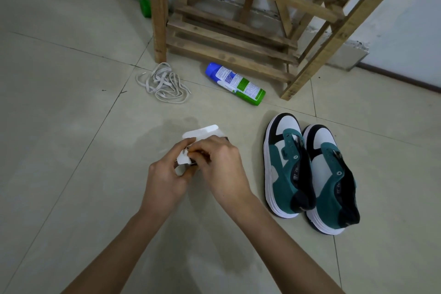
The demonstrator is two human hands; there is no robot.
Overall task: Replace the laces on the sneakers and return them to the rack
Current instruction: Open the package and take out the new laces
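Both hands meet mid-frame: left hand (167, 176) and right hand (223, 164) curl round a small white packet (202, 130), pinching it. Sneakers (285, 174), unlaced, stand side by side at 3 o'clock of the hands. Loose laces (164, 83) lie at 12, beside a leg of the rack (158, 19).

White packet (202, 132) mostly covered by left hand (167, 174) and right hand (219, 164), contents not identifiable; wooden rack (160, 19) cut off by top edge; green object (145, 8), far left, partly behind rack post; spray can (235, 83) label print too small to read.
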